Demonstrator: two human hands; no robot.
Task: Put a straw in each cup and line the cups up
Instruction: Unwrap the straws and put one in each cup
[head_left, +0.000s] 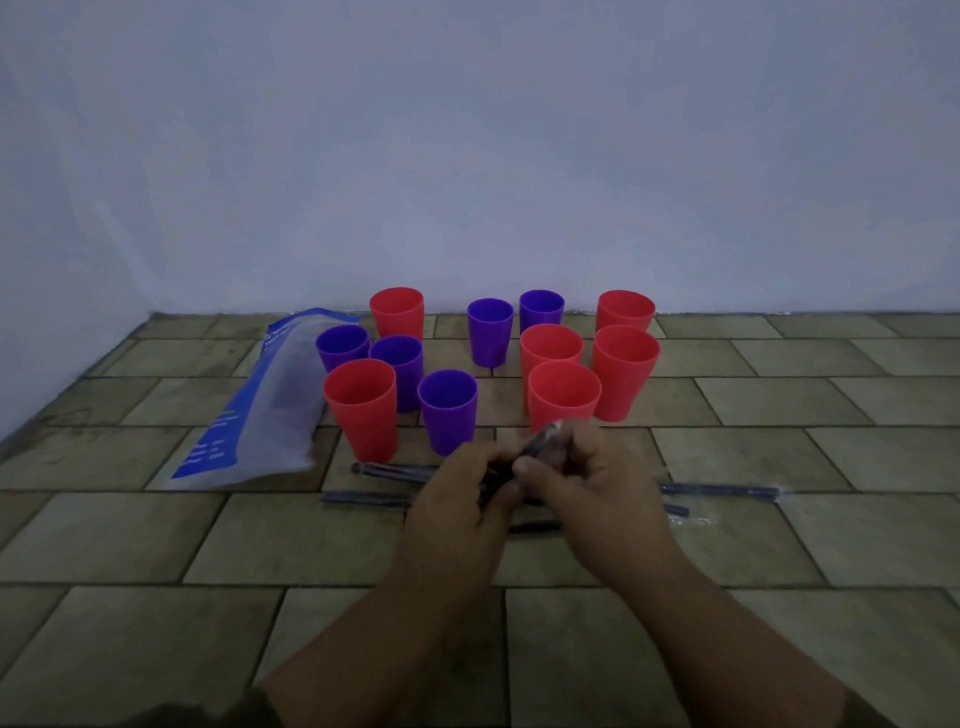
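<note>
While both hands, left hand (460, 499) and right hand (582, 483), pinch one wrapped straw (543, 441) near the loose straws (384, 473) on the tiled floor (727, 545), a hard tug could jerk into the nearest red cup (563, 397) and topple the unlined, strawless cluster.

We bring both forearms forward and inward; our left hand (457, 499) and right hand (587, 480) meet, fingers curled closed together.
</note>
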